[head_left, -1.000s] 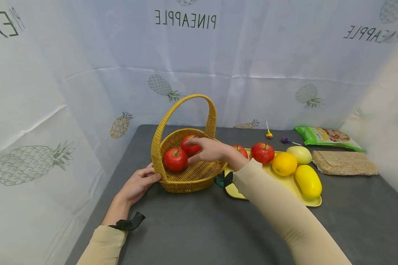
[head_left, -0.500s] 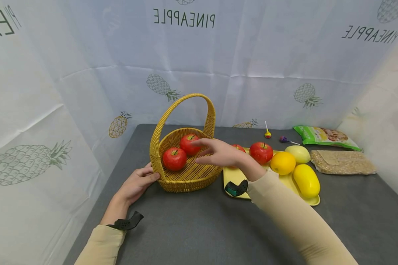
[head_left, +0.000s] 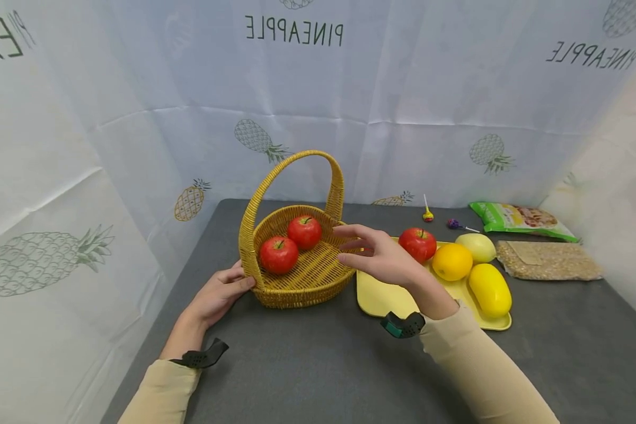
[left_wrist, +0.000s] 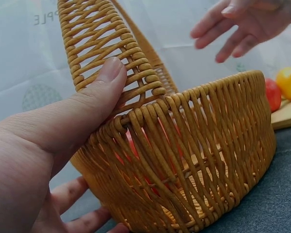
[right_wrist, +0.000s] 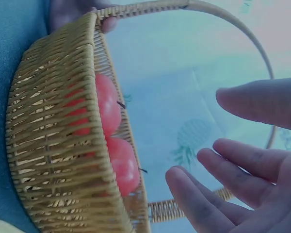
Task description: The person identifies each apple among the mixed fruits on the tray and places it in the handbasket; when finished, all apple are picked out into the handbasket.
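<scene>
A yellow wicker basket [head_left: 297, 297] with a tall arched handle stands upright at the table's middle left. Two red apples lie inside it, the front one [head_left: 279, 255] left of the back one [head_left: 304, 232]. My left hand [head_left: 219, 297] grips the basket's left end; in the left wrist view its thumb lies over the handle's foot and the other fingers reach along the outer wall. My right hand [head_left: 381, 256] hovers at the basket's right rim with nothing in it, fingers parted and slightly bent. It hides part of the yellow tray [head_left: 384, 297] behind.
On the tray are a red apple [head_left: 417, 245], an orange [head_left: 453, 261], a pale yellow-green fruit [head_left: 477, 247] and a yellow oblong fruit [head_left: 490, 290]. Two lollipops, a yellow one [head_left: 428, 215] and a purple one [head_left: 454, 224], lie behind. Farther right are a green packet [head_left: 524, 220] and a grain bag [head_left: 548, 260].
My right hand has drawn back rightward, from above the back apple to the basket's right rim, leaving both apples inside in full view. The left hand keeps its place on the basket.
</scene>
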### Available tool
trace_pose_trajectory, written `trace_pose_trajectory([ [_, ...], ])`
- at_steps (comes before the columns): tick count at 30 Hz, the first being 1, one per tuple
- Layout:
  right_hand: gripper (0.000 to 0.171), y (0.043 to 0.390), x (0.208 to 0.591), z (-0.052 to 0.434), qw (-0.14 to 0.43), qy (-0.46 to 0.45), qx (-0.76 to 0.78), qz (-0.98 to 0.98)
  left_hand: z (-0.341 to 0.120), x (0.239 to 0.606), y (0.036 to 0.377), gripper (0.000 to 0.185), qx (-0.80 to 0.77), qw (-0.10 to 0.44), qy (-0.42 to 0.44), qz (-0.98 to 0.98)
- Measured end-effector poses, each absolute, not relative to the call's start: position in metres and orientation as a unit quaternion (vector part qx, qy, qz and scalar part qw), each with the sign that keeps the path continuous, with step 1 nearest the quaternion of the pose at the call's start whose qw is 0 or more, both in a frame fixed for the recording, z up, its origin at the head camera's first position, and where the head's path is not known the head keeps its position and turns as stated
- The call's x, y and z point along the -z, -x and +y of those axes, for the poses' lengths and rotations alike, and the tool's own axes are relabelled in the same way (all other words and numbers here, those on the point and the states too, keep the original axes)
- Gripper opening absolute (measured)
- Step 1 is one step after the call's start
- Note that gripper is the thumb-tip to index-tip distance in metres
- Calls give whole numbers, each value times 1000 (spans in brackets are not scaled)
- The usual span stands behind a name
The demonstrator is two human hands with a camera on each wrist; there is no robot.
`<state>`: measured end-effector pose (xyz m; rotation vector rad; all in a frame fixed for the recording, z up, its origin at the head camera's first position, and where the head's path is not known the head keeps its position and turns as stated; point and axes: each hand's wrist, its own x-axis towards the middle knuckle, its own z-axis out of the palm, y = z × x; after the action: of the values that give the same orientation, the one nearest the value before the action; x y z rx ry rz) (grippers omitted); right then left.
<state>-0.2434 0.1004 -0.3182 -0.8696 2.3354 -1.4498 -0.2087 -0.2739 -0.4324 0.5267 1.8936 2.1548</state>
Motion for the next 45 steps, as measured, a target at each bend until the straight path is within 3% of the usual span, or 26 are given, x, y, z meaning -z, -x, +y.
trace_pose_trajectory([
  [12,50,245,337,149,65,197,512,834,-273,433,210,23,-739,113,-179,640],
  [25,64,257,343,196,-3,77,452,889,-275,431,210,17,-731,117,-168,650],
  [31,67,262,344,200,-20,55,426,903,-274,432,211,25,-733,114,-170,649],
  [45,75,273,356,197,-40,45,316,947,-276,434,213,22,-736,111,-175,644],
])
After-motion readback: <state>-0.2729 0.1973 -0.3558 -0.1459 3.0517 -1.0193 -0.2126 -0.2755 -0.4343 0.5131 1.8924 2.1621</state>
